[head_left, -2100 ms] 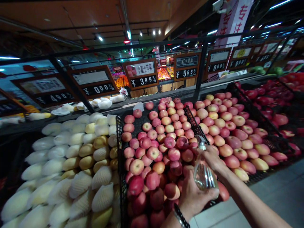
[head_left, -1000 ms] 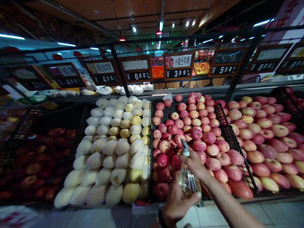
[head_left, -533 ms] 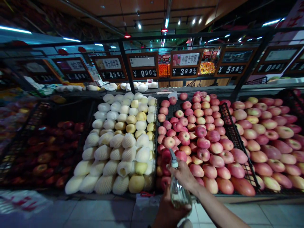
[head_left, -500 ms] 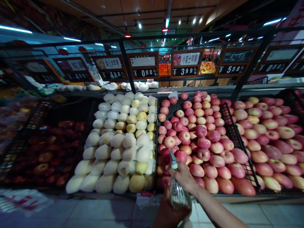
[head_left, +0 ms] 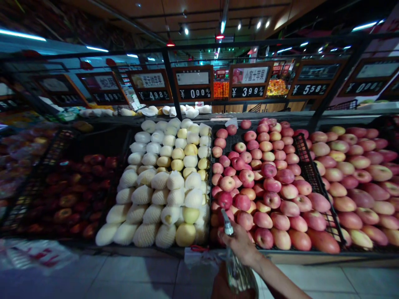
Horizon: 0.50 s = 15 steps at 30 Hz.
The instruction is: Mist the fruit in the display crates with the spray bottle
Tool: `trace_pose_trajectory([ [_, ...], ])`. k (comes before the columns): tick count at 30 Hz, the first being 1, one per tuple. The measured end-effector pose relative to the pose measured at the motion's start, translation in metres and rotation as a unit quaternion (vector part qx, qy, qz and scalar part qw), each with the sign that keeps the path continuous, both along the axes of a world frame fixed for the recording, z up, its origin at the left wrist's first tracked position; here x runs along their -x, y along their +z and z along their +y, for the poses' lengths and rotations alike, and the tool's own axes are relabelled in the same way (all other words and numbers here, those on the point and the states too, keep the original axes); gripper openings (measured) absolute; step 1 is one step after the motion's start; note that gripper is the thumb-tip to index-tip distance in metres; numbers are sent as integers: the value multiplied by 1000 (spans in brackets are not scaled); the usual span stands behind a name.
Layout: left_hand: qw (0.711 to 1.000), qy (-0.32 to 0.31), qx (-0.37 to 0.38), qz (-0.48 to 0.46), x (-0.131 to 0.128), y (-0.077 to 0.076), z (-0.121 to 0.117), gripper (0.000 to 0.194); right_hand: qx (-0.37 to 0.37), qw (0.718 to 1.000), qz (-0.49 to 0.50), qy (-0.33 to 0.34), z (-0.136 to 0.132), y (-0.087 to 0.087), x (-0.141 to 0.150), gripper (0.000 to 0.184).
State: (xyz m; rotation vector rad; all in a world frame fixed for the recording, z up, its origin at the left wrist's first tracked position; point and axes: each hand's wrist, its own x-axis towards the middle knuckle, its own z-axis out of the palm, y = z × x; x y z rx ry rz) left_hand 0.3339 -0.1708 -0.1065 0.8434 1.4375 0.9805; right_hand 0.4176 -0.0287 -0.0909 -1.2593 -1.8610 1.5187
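Middle crate: a black mesh crate (head_left: 299, 143) holds pink-red apples (head_left: 264, 187) piled in rows from its far edge to its near edge
Right crate: beyond the black mesh divider, larger pink and yellow-pink apples (head_left: 349, 178) fill the next section
Left of centre: pale yellow pears (head_left: 162, 182), many wrapped in white foam net sleeves, a few bare ones showing among them
Far left crate: dark red apples (head_left: 71, 191) lie in a dim section, details hard to make out
Back ledge: loose white foam sleeves (head_left: 183, 111) lie along the shelf behind the pears
Price signs: boards hang above the crates; the one over the pink-red apples (head_left: 250, 82) reads 3.99, its neighbour to the left reads 0.00
Right hand: the right hand (head_left: 241, 245) is wrapped about the neck of the spray bottle (head_left: 237, 270), fingers curled shut on it just below the head
Left hand: the left hand (head_left: 224, 288) shows only in part at the bottom edge, cupped under the bottle's base and touching it; how tightly its fingers close cannot be told
Bottle's look: clear plastic body, slim and see-through, with a pale trigger head and a nozzle (head_left: 226, 216) that points up and away toward the apples
Bottle's place: low in the view, in front of the near edge of the middle crate, above the tiled floor (head_left: 140, 274)
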Motion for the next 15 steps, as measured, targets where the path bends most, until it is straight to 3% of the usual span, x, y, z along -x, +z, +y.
trace_pose_trajectory([
  [5, 998, -30, -41, 42, 3, 12, 30, 74, -69, 997, -6, -43, 22, 21, -2, 16],
  [9, 989, -38, -115, 86, 10, 30, 52, 72, -80, 993, 3, -90, 47, 45, -6, 24],
  [15, 984, -63, -143, 91, 0, 47, 76, 73, -74, 989, 27, -123, 69, 68, -25, 34],
])
